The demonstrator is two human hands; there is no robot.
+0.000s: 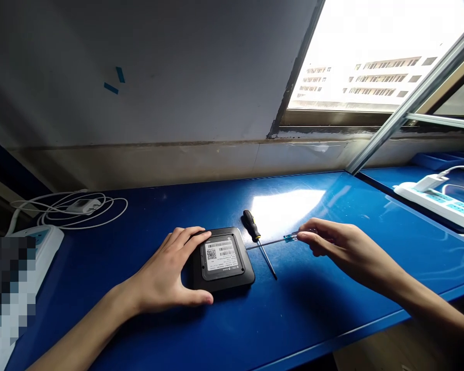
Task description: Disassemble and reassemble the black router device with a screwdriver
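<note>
L hand: my L hand (164,270), fingers spread in a wide clasp, tips over the far L part of the box, thumb along the near edge.
R hand: my R hand (332,239), thumb + index closed on the driver's handle, other fingers curled.
Box: flat, squarish black plastic box (248,273) w/ rounded corners, on the glossy blue tabletop (158,340), under L hand. White printed label (224,255) faces up; near-square, so no clear long axis.
Driver: slim screwdriver w/ clear blue handle (290,237), long axis approx. R-L, tip twd box's R side. Can't tell if tip's in or just against it.
Spare: black-&-yellow-handled screwdriver (250,225), lying just R of box, shank angled twd me, crossing the driver's line.
Technique (my view): press box down firmly, thumb clear of the tip, shaft low & in line, light force, no skidding; mind the spare's shank.
</note>
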